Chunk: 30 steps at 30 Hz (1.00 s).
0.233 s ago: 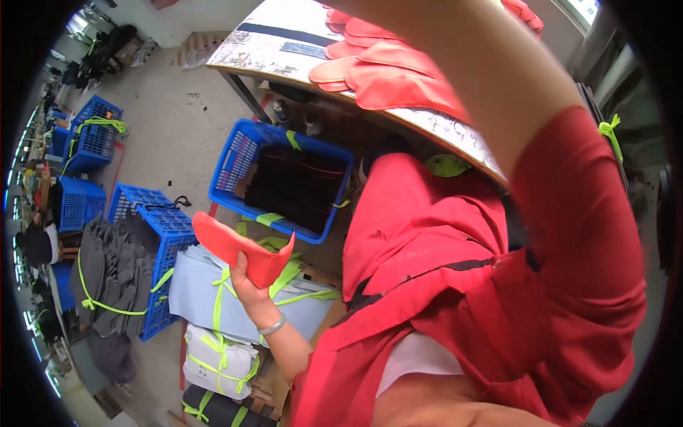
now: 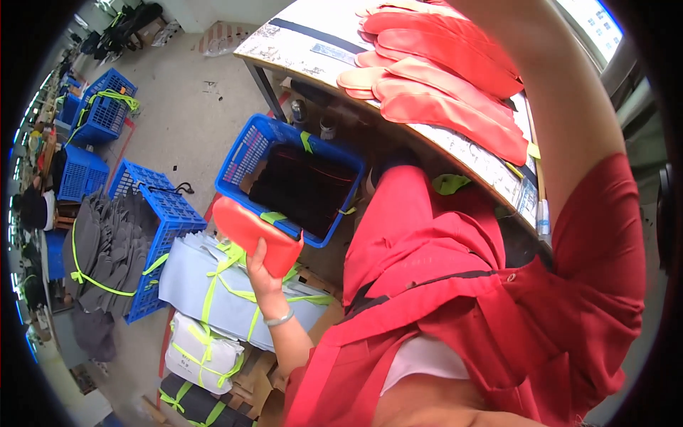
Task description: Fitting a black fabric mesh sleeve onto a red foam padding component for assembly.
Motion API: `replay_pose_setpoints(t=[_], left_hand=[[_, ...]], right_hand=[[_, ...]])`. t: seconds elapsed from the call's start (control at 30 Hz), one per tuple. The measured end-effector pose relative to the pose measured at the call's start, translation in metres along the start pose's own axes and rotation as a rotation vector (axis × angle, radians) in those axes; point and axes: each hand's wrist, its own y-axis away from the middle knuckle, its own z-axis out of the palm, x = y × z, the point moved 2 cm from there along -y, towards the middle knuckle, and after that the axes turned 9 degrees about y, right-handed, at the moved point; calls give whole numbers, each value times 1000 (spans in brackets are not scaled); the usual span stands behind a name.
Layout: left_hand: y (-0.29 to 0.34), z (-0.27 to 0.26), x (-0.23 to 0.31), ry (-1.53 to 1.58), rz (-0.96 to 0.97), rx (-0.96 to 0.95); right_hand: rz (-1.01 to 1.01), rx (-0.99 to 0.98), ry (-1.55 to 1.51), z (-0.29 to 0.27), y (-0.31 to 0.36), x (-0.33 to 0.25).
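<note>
My left hand (image 2: 265, 275) is closed on the lower end of a red mitten-shaped piece (image 2: 245, 224), fingers in front of it. The piece tilts up and left, its rounded end by the rim of a blue basket. My right arm (image 2: 562, 92) reaches up across the table; its hand lies beyond the upper edge of the picture. Several similar red pieces (image 2: 441, 89) lie overlapped in a pile on the worn white table (image 2: 299, 57), near that arm.
The blue basket (image 2: 238, 160) on the floor holds folded dark cloth. Left of it, a tipped blue basket (image 2: 171, 213) stands against a tied bundle of grey pieces (image 2: 110, 249). Pale sheets (image 2: 188, 277) and a white package (image 2: 188, 349), tied with yellow-green strips, lie below my left hand.
My view has shifted, showing more of the red pile and table. My left hand still holds the red piece, now turned slightly. The right arm has swung rightward in the picture.
</note>
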Motion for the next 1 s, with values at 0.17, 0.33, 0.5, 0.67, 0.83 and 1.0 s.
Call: replay_pose_setpoints(t=[0.17, 0.33, 0.5, 0.67, 0.83, 1.0], left_hand=[[-9, 20, -12, -91, 21, -122], [-16, 72, -41, 49, -76, -194], [-22, 141, -59, 118, -79, -285], [-60, 165, -64, 151, -133, -402], [-72, 189, -178, -43, -259, -405], [-99, 205, -279, 42, -487, -492]], right_hand=[[181, -706, -417, 17, 255, -15], [-84, -993, -641, -71, 383, -135], [665, -1149, -975, -102, 466, -185], [1087, -1194, -947, -234, 471, -134], [1566, -988, -1214, -365, 511, -113], [1290, -1105, -281, -412, 590, -119]])
